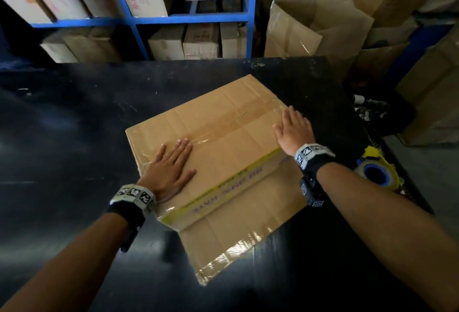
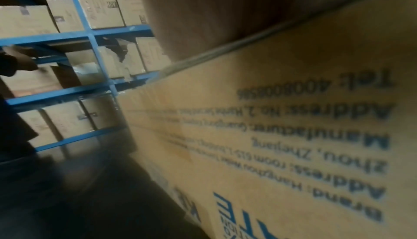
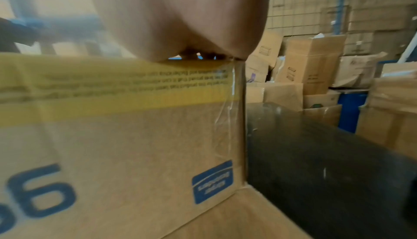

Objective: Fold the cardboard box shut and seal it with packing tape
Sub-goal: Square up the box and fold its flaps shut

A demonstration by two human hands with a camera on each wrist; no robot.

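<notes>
A brown cardboard box (image 1: pixel 223 123) sits on the black table (image 1: pixel 74 118), its top flaps closed with clear tape along the seam. My left hand (image 1: pixel 171 167) lies flat on the near left part of the top, fingers straight. My right hand (image 1: pixel 293 130) lies flat on the right end of the top near the taped seam. A loose flap (image 1: pixel 238 232) spreads on the table at the box's near side. A tape dispenser (image 1: pixel 375 172) with a blue core and yellow body lies on the table to the right. Both wrist views show the box's printed sides (image 2: pixel 293 135) (image 3: pixel 112 144) under each palm.
Blue shelving (image 1: pixel 139 21) full of cartons stands behind the table. Open and stacked cartons (image 1: pixel 318 26) crowd the right side beyond the table's edge. In the left wrist view another person's arm (image 2: pixel 15 64) reaches toward the shelves at the left.
</notes>
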